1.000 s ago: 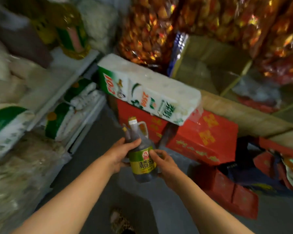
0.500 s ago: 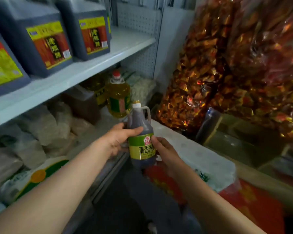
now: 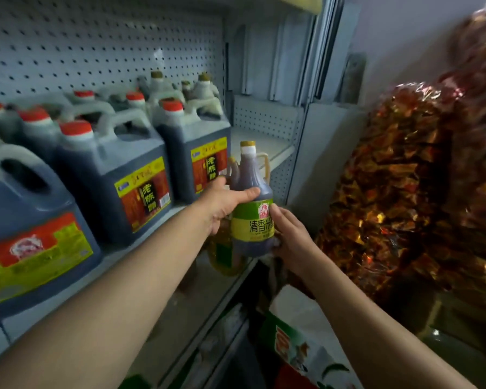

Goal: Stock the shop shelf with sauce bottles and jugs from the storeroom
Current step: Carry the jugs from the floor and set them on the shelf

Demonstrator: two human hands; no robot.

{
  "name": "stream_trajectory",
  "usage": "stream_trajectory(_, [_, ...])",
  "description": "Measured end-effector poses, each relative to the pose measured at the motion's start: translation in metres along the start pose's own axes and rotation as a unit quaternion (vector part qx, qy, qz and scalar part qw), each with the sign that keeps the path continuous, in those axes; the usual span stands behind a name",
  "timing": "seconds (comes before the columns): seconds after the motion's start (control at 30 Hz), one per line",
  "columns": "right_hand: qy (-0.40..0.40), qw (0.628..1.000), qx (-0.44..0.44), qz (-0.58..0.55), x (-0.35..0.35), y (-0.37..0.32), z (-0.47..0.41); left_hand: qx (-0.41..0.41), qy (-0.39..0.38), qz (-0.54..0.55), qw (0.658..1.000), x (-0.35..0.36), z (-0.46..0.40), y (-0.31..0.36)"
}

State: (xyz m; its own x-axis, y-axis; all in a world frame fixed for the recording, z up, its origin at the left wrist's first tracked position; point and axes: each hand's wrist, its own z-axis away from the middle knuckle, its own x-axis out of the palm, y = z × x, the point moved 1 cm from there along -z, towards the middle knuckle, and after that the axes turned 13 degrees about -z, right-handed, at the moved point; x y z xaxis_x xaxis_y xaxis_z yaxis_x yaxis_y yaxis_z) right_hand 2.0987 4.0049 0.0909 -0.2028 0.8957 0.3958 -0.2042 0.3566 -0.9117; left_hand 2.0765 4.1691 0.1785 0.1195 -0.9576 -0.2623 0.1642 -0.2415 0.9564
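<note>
So both hands are on the bottle point(image 3: 251, 209) right now, held upright in the air just off the front edge of the shelf point(image 3: 152, 237), cap at 12. Left hand point(image 3: 222, 206) has its thumb wrapped over the shoulder from the 9 side, and there looks to be a second bottle point(image 3: 233, 169) tucked behind those fingers, hard to tell how it's held. Right hand point(image 3: 288, 234) cups the label and base from 3 to 5, fingers curled round it. The free spot is up at 1 from the bottle, the bare bit of shelf right of the jugs point(image 3: 141, 189), between the last jug and the upright post. I'd guess it goes up and forward into that gap. Tight-ish: jug on the 9 side, post on the 3 side, and the big snack bag point(image 3: 404, 192) crowds the right elbow
</note>
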Motion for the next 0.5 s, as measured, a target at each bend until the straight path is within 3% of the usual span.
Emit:
stream_trajectory(0.33, [-0.01,0.997,-0.076,0.001,0.008,-0.05,-0.064,0.046,-0.015,0.024,0.999,-0.013,-0.078,0.042])
stream_trajectory(0.5, [-0.043,0.995,-0.09,-0.002,0.0,-0.067,-0.121,0.076,0.027,0.021,0.996,-0.006,-0.123,0.054])
